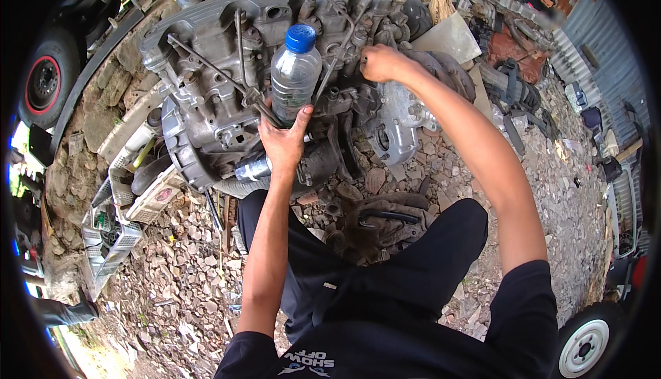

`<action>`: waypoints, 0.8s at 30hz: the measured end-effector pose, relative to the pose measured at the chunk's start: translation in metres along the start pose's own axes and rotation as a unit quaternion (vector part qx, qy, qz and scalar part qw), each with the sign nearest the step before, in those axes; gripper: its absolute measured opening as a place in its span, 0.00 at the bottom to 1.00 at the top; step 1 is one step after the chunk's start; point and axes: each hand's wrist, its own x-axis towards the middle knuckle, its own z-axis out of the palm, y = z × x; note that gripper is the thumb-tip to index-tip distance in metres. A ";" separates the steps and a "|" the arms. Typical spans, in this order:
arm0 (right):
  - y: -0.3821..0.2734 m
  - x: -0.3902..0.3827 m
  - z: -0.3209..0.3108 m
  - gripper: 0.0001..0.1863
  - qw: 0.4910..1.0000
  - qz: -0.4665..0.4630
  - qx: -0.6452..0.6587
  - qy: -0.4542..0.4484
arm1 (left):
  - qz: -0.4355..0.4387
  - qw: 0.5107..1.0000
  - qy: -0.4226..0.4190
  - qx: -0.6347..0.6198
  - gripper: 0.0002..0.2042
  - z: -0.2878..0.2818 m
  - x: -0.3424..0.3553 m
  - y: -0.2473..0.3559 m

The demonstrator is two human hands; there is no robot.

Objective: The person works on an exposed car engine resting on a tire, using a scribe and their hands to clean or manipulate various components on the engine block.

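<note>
A large grey metal engine (213, 7) fills the upper middle, with thin metal pipes running across its side. My left hand (282, 134) is closed round the lower part of a clear plastic bottle (292, 76) with a blue cap, upright in front of the engine. My right hand (379, 62) is raised at the engine's right side beside the pipes, fingers curled; anything they grip is hidden. A silver cast housing (392, 138) lies below that hand.
Gravel ground (179, 262) surrounds my legs. At left are a tyred wheel (47, 79), rocks and a plastic crate (103, 234). At right stand a corrugated metal wall (599, 62) and scattered parts, with another wheel (584, 348) low down. A dark-shod foot (65, 313) shows at far left.
</note>
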 end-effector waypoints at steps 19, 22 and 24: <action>0.003 0.022 -0.018 0.21 0.862 0.149 0.420 -0.241 | 0.001 1.000 0.009 0.008 0.33 0.002 0.001 -0.002; -0.021 0.008 0.004 0.22 0.985 0.092 0.144 0.006 | -0.006 1.000 0.003 0.003 0.33 0.003 0.000 0.003; -0.033 0.003 0.014 0.18 0.976 0.116 0.185 -0.001 | -0.001 1.000 0.009 0.019 0.33 0.001 0.001 0.000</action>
